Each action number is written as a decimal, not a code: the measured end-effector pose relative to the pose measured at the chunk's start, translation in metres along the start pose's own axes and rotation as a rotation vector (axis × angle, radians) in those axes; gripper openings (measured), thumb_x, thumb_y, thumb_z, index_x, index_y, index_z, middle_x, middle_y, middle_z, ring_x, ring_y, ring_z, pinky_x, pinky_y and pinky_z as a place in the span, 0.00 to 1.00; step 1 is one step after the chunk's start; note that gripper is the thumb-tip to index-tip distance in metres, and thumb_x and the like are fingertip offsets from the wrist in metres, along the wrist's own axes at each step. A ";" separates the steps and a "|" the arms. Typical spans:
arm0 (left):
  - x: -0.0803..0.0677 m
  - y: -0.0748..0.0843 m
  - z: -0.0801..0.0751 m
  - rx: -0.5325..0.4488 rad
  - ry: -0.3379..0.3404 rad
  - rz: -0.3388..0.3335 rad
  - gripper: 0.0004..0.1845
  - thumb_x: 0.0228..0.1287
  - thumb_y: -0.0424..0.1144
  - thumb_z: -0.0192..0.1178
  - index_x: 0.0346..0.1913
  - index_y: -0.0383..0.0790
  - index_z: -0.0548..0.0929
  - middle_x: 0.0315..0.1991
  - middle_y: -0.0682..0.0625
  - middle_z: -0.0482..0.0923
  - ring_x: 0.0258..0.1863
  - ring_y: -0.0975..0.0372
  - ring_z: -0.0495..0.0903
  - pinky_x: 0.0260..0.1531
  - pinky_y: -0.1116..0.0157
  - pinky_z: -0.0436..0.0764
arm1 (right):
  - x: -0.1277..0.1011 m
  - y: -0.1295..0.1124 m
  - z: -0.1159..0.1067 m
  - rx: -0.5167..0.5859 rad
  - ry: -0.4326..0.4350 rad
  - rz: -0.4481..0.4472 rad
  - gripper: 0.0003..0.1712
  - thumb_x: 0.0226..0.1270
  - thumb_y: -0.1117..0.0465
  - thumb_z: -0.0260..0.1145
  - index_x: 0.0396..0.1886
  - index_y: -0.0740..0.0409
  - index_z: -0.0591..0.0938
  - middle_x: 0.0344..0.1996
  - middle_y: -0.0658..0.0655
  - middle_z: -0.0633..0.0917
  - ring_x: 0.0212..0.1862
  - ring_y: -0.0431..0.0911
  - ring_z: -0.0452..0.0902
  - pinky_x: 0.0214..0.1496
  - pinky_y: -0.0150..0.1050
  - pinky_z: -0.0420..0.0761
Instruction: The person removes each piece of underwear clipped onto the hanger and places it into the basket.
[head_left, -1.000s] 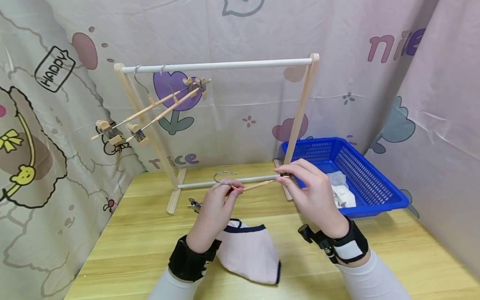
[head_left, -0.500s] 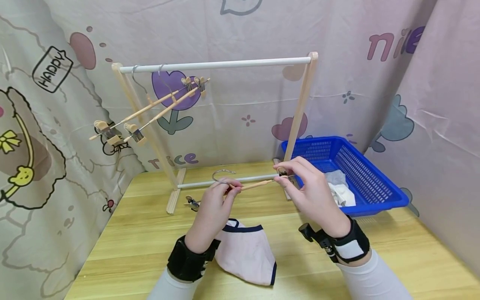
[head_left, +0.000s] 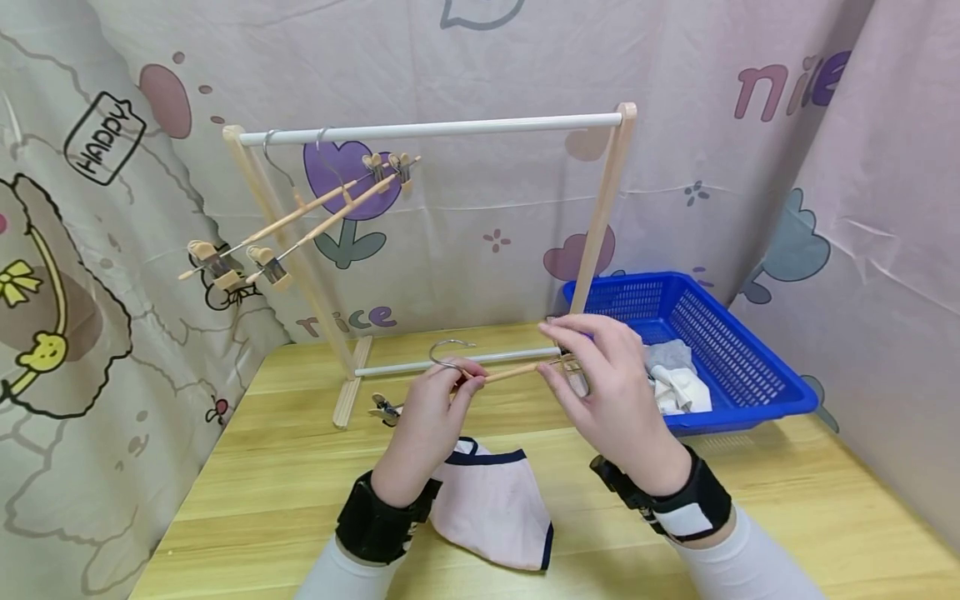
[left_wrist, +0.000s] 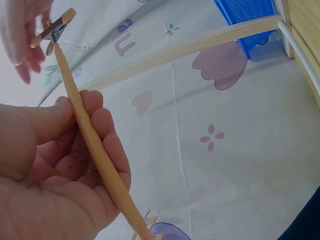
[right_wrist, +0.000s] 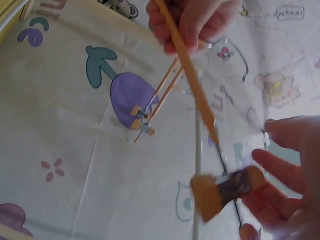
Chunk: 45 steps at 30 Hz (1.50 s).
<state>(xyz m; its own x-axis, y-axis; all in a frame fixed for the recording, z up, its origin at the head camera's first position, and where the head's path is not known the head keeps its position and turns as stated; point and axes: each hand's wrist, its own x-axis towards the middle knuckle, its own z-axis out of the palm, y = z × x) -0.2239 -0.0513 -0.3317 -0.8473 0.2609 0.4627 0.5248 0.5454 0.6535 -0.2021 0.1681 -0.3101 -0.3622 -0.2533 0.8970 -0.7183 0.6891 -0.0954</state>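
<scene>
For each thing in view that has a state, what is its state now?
Hanger: off the rack, held level by both hands.
Left hand: grips its bar.
Right hand: fingers at its end clip.
Rack: upright, two hangers on the rail.
Basket: holds cloths.
Pink cloth: flat on table.

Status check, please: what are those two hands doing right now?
Left hand grips wooden hanger. Right hand fingers its end clip. Nothing in the way.

I count three clip hangers: two (head_left: 300, 218) on the one rack (head_left: 435, 130), a third (head_left: 510, 370) held between two hands (head_left: 431, 408). One pink garment (head_left: 495, 504) lies on one table (head_left: 262, 467); one blue basket (head_left: 720, 350) holds pale cloths.
</scene>
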 end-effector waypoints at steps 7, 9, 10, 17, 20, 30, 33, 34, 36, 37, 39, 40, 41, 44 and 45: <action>0.000 0.000 0.000 0.020 -0.032 0.036 0.06 0.74 0.36 0.62 0.44 0.38 0.87 0.39 0.48 0.83 0.29 0.63 0.72 0.29 0.70 0.75 | -0.004 -0.017 0.011 0.041 -0.036 -0.170 0.21 0.82 0.50 0.57 0.54 0.62 0.85 0.49 0.61 0.84 0.53 0.57 0.78 0.58 0.49 0.73; 0.000 0.000 0.000 0.019 -0.044 0.034 0.07 0.74 0.36 0.62 0.46 0.38 0.86 0.39 0.48 0.83 0.30 0.62 0.74 0.30 0.70 0.76 | -0.007 -0.020 0.013 0.046 -0.101 -0.171 0.20 0.81 0.50 0.58 0.56 0.61 0.84 0.50 0.59 0.83 0.55 0.55 0.78 0.59 0.47 0.74; 0.000 0.000 0.000 0.020 -0.049 0.032 0.07 0.73 0.37 0.62 0.47 0.38 0.86 0.39 0.48 0.83 0.31 0.62 0.74 0.31 0.70 0.76 | -0.008 -0.022 0.015 0.044 -0.134 -0.166 0.20 0.81 0.50 0.59 0.57 0.60 0.84 0.51 0.59 0.83 0.55 0.55 0.78 0.60 0.46 0.74; 0.000 0.001 0.003 0.003 -0.082 0.026 0.13 0.70 0.34 0.65 0.56 0.41 0.82 0.38 0.49 0.86 0.38 0.60 0.83 0.43 0.61 0.85 | -0.015 -0.025 0.027 0.025 -0.263 -0.096 0.24 0.66 0.62 0.75 0.60 0.62 0.82 0.54 0.58 0.83 0.57 0.52 0.79 0.61 0.44 0.81; 0.000 0.001 0.005 -0.004 -0.103 0.012 0.15 0.71 0.31 0.65 0.57 0.42 0.79 0.38 0.49 0.86 0.41 0.58 0.85 0.47 0.57 0.86 | -0.018 -0.023 0.033 -0.003 -0.254 -0.092 0.27 0.58 0.65 0.80 0.57 0.62 0.83 0.52 0.58 0.83 0.54 0.51 0.80 0.56 0.44 0.83; 0.001 0.000 0.006 -0.003 -0.133 0.036 0.16 0.71 0.31 0.65 0.58 0.40 0.78 0.36 0.51 0.86 0.36 0.60 0.82 0.39 0.66 0.82 | -0.021 -0.019 0.042 -0.059 -0.279 -0.081 0.20 0.58 0.63 0.80 0.49 0.59 0.85 0.46 0.54 0.85 0.49 0.48 0.82 0.52 0.41 0.85; 0.001 0.000 0.006 -0.003 -0.141 0.042 0.16 0.71 0.31 0.64 0.58 0.39 0.77 0.36 0.50 0.86 0.34 0.60 0.81 0.36 0.68 0.79 | -0.021 -0.019 0.043 -0.076 -0.290 -0.079 0.17 0.59 0.63 0.79 0.48 0.58 0.86 0.44 0.53 0.85 0.47 0.47 0.83 0.50 0.40 0.85; 0.001 -0.001 0.006 -0.003 -0.144 0.045 0.16 0.71 0.31 0.64 0.58 0.39 0.77 0.36 0.50 0.86 0.34 0.61 0.81 0.35 0.69 0.79 | -0.021 -0.018 0.043 -0.076 -0.293 -0.079 0.17 0.59 0.63 0.79 0.47 0.58 0.86 0.44 0.53 0.85 0.47 0.46 0.83 0.50 0.40 0.85; 0.001 -0.001 0.006 -0.004 -0.152 0.046 0.16 0.71 0.31 0.64 0.58 0.39 0.77 0.36 0.50 0.85 0.33 0.61 0.79 0.33 0.70 0.77 | -0.022 -0.018 0.043 -0.078 -0.295 -0.080 0.15 0.60 0.64 0.78 0.46 0.58 0.86 0.43 0.53 0.85 0.45 0.46 0.83 0.49 0.40 0.85; 0.001 -0.001 0.006 -0.005 -0.156 0.045 0.16 0.71 0.31 0.64 0.58 0.39 0.77 0.36 0.50 0.85 0.33 0.61 0.78 0.32 0.70 0.77 | -0.022 -0.017 0.043 -0.075 -0.294 -0.080 0.15 0.60 0.64 0.78 0.46 0.58 0.86 0.42 0.52 0.85 0.45 0.45 0.83 0.48 0.39 0.85; 0.001 -0.001 0.006 -0.009 -0.165 0.042 0.15 0.72 0.32 0.63 0.58 0.39 0.77 0.36 0.50 0.85 0.32 0.62 0.77 0.31 0.70 0.76 | -0.022 -0.017 0.044 -0.069 -0.291 -0.080 0.14 0.60 0.64 0.77 0.45 0.58 0.86 0.41 0.52 0.85 0.43 0.45 0.83 0.47 0.39 0.85; 0.001 0.000 0.005 -0.014 -0.170 0.039 0.15 0.73 0.32 0.62 0.59 0.38 0.77 0.36 0.50 0.85 0.31 0.62 0.77 0.31 0.70 0.76 | -0.022 -0.017 0.044 -0.064 -0.290 -0.078 0.13 0.60 0.64 0.77 0.45 0.58 0.86 0.40 0.52 0.85 0.43 0.45 0.83 0.46 0.39 0.85; 0.001 0.000 0.005 -0.013 -0.174 0.036 0.15 0.73 0.33 0.62 0.59 0.38 0.76 0.36 0.50 0.84 0.31 0.62 0.77 0.31 0.70 0.76 | -0.022 -0.017 0.045 -0.060 -0.290 -0.074 0.13 0.60 0.64 0.77 0.44 0.58 0.86 0.40 0.52 0.85 0.42 0.45 0.83 0.46 0.39 0.85; 0.000 0.000 0.004 -0.023 -0.184 0.024 0.15 0.74 0.35 0.62 0.59 0.38 0.76 0.35 0.51 0.83 0.32 0.61 0.77 0.33 0.70 0.77 | -0.022 -0.017 0.045 -0.042 -0.299 -0.049 0.12 0.60 0.65 0.78 0.43 0.58 0.86 0.39 0.52 0.85 0.42 0.45 0.82 0.47 0.39 0.85; 0.000 0.000 0.004 -0.021 -0.186 0.025 0.15 0.74 0.35 0.61 0.59 0.38 0.76 0.35 0.51 0.83 0.33 0.61 0.78 0.34 0.69 0.79 | -0.022 -0.018 0.045 -0.037 -0.305 -0.039 0.12 0.60 0.65 0.78 0.43 0.58 0.86 0.39 0.52 0.86 0.42 0.45 0.82 0.47 0.39 0.85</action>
<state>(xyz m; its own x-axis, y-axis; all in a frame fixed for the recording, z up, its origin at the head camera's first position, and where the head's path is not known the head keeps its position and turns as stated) -0.2240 -0.0485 -0.3339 -0.8335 0.4182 0.3612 0.5457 0.5206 0.6566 -0.2078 0.1313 -0.3476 -0.5006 -0.4678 0.7284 -0.7147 0.6981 -0.0429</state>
